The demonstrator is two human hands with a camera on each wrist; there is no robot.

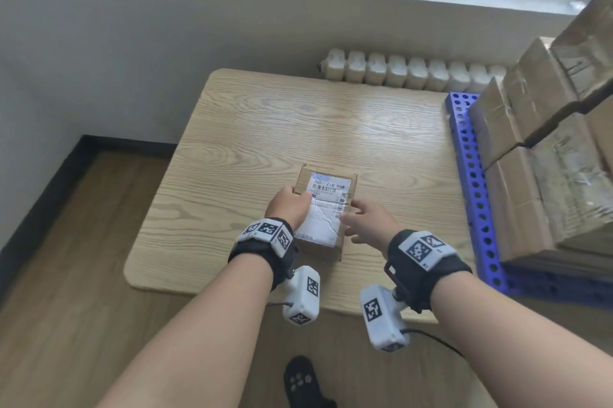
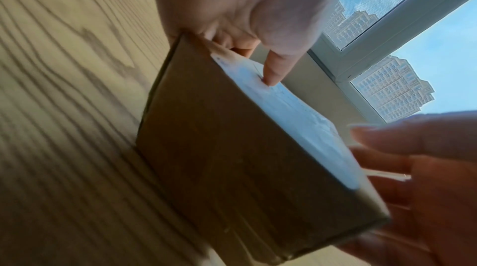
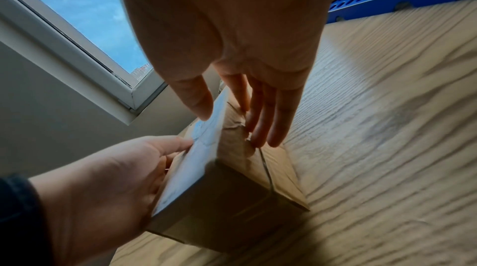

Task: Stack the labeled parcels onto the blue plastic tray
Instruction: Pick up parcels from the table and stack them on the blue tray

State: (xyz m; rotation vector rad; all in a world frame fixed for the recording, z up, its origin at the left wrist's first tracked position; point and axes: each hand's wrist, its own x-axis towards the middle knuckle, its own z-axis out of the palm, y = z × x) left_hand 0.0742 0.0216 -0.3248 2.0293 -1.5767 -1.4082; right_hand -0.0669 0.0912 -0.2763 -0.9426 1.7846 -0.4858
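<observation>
A small cardboard parcel (image 1: 326, 208) with a white shipping label on top lies on the wooden table (image 1: 298, 115), near its front edge. My left hand (image 1: 298, 196) grips its left side, with the thumb pressed on the label (image 2: 284, 94) and the fingers curled round the edge. My right hand (image 1: 351, 211) lies against the parcel's right side; in the right wrist view its fingers (image 3: 268, 119) are straight along the cardboard and the thumb hovers over the label. The blue plastic tray (image 1: 471, 175), perforated with round holes, stands at the table's right edge.
Several brown cardboard boxes (image 1: 537, 128) are stacked high on the tray. A white radiator (image 1: 411, 72) runs behind the table under the window. A foot in a dark sock (image 1: 302, 381) shows on the wooden floor below.
</observation>
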